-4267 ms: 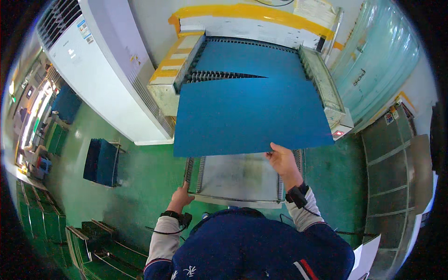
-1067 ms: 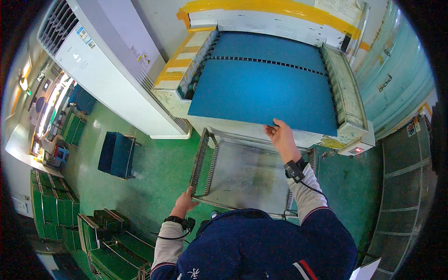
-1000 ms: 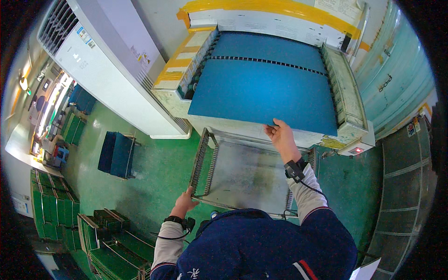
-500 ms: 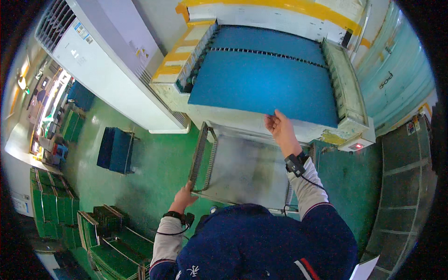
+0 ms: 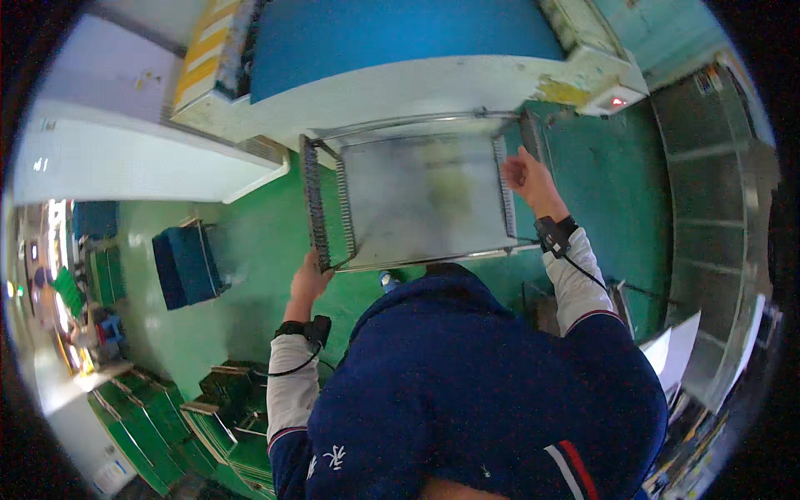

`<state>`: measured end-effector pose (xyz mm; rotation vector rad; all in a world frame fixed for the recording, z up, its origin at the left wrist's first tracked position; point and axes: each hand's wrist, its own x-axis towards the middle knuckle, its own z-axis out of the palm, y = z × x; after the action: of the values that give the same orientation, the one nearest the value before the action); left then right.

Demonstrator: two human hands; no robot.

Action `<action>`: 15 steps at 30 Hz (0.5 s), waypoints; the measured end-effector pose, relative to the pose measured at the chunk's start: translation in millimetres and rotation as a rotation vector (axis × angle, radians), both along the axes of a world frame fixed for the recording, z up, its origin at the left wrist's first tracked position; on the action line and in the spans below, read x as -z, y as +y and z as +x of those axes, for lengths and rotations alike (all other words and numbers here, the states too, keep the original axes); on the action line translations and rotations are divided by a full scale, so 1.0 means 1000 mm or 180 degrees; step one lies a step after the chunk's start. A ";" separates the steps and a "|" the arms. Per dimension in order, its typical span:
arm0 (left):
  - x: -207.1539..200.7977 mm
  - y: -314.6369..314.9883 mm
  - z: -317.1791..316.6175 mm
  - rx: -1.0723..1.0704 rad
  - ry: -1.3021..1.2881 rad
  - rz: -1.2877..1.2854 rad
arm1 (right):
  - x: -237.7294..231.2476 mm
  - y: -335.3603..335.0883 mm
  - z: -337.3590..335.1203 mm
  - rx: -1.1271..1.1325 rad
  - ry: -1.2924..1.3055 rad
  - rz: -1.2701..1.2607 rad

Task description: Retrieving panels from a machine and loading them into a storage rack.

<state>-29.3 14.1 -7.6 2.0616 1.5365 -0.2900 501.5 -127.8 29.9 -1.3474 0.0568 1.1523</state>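
Observation:
A shiny metal tray [image 5: 425,196] with comb-like side rails stands in front of me, below a white machine [image 5: 400,79] whose bed carries a large blue sheet [image 5: 392,33]. My left hand [image 5: 310,279] grips the tray's near left corner. My right hand [image 5: 527,175] is up at the tray's right rail, fingers curled on or just over it; whether it grips the rail I cannot tell. Both wrists wear black bands with cables.
A tall white cabinet [image 5: 125,154] stands at the left. A dark blue crate [image 5: 185,267] sits on the green floor [image 5: 250,250]. Stacks of green crates [image 5: 208,417] lie at lower left. Metal shelving [image 5: 717,208] lines the right side, with white sheets [image 5: 675,350] nearby.
My right hand has left the blue sheet's edge and come down to the tray's right rail. The view has tilted down, so the tray now fills the middle. My left hand stays on the tray corner.

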 end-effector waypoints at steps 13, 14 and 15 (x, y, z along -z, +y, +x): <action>0.022 0.036 0.036 -0.0077 -0.1002 0.0488 | 0.039 -0.186 -0.095 -0.0457 0.0305 -0.1303; 0.022 0.039 0.040 -0.0085 -0.0925 0.0472 | 0.047 -0.186 -0.100 -0.0362 0.0362 -0.1240; 0.022 0.040 0.042 -0.0101 -0.0847 0.0458 | 0.059 -0.189 -0.099 -0.0734 0.0169 -0.1396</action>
<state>13.1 54.2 -29.7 2.0845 1.4602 0.1074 402.2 -317.1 -28.7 -1.7427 0.2066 1.4248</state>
